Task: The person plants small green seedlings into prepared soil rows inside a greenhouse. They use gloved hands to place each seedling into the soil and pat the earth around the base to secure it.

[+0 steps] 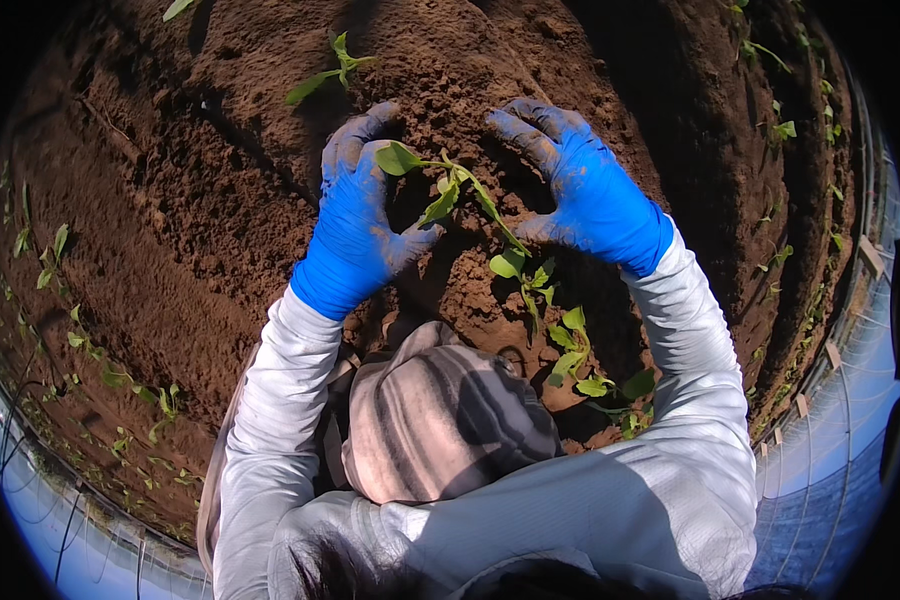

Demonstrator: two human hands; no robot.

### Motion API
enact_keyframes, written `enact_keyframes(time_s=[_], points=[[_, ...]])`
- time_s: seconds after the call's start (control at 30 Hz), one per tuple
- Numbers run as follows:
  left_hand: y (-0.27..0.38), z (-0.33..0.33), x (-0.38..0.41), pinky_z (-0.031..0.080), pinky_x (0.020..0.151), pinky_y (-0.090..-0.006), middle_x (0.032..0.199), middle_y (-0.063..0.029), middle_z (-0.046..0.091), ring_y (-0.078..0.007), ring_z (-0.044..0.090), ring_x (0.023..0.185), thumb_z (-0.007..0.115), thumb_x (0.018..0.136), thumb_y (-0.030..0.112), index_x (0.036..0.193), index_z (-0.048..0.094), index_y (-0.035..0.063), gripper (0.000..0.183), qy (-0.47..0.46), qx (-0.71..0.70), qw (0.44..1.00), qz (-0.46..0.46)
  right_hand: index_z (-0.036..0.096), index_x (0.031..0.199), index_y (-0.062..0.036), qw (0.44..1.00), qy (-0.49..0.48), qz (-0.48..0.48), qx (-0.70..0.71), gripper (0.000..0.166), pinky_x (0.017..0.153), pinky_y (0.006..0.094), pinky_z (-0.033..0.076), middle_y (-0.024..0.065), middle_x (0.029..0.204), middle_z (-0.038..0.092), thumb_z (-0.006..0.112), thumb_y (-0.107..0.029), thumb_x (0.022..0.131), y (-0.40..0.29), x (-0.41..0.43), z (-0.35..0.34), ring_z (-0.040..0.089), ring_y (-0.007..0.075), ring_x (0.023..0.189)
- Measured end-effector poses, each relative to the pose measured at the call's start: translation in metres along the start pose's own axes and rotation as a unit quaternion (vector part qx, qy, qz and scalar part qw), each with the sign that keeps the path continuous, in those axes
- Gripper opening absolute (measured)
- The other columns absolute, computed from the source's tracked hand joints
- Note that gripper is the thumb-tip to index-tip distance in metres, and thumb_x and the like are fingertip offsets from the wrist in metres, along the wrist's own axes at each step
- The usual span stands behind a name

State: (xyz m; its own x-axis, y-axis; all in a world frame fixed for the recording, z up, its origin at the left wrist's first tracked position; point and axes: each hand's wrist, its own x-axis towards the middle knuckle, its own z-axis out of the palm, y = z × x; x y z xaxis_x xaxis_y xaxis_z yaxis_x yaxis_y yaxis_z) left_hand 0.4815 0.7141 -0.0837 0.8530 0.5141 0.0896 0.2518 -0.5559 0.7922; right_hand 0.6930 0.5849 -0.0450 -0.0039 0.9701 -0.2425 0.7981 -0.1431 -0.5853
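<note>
A leafy green seedling (450, 187) stands in loose brown soil (457, 105) between my two hands. My left hand (360, 210), in a blue glove smeared with soil, curves around its left side, thumb spread from the fingers. One leaf overlaps that hand's fingers, and whether they touch it I cannot tell. On the seedling's other side, my right hand (577, 184) wears a matching glove; its bent fingertips are on or just above the soil. Neither hand grips anything visible. The base of the seedling is hard to make out among shadows and clods.
Another seedling (337, 71) grows ahead of my left hand. Nearer my body, a seedling (529, 281) and a further plant (572, 349) continue this row. More rows lie left (79, 337) and right (784, 131). Striped cloth (435, 420) covers my bent leg. Thin hoops (844, 420) line the right rim.
</note>
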Motion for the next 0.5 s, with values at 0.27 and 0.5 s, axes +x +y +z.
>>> enact_keyframes(time_s=[0.27, 0.5], points=[[0.021, 0.02, -0.007, 0.049, 0.073, -0.0327, 0.086, -0.0179, 0.063, -0.0256, 0.062, 0.078, 0.073, 0.074, 0.017, 0.096, 0.063, -0.0035, 0.032, 0.035, -0.139, 0.981, -0.133, 0.032, 0.139, -0.0104, 0.989, 0.077, 0.028, -0.12, 0.092, 0.101, 0.0521, 0.021, 0.016, 0.134, 0.038, 0.069, -0.052, 0.066, -0.023, 0.006, 0.041, 0.032, 0.0374, 0.123], [0.022, 0.006, -0.005, 0.043, 0.086, -0.0377, 0.126, -0.0204, 0.046, -0.0319, 0.048, 0.111, 0.07, 0.074, 0.011, 0.096, 0.06, -0.0049, 0.029, 0.006, -0.1, 0.988, -0.119, 0.038, 0.136, -0.0129, 0.985, 0.088, 0.041, -0.142, 0.074, 0.096, 0.0475, 0.032, 0.0157, 0.129, 0.041, 0.068, -0.037, 0.073, -0.025, 0.005, 0.03, 0.039, 0.0341, 0.117]])
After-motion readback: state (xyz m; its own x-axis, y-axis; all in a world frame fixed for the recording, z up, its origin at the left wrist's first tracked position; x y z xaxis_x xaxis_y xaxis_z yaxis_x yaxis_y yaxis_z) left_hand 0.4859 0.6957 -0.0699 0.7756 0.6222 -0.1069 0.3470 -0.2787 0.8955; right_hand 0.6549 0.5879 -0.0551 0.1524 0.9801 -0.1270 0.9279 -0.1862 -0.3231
